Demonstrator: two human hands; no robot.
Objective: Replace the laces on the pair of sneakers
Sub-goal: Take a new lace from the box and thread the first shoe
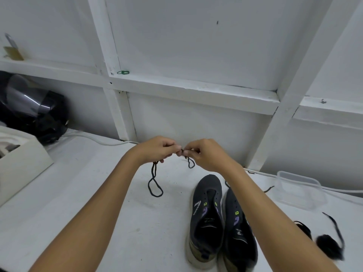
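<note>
The stretch of black lace [155, 180] between the two hands is hidden inside the curled fingers; only a hanging loop on the left and a short loop under the right hand [204, 155] show. What the fingertips of the left hand [157, 149] do to the lace cannot be made out. The right forearm covers the outer side of the right sneaker [238, 232], and the picture's lower edge cuts its heel. A second dark lace [332, 244] at the right is smeared by blur, its shape unclear. The black helmet [33, 108] and the white box [23, 165] are cut by the left edge. The box's contents are indistinct.
</note>
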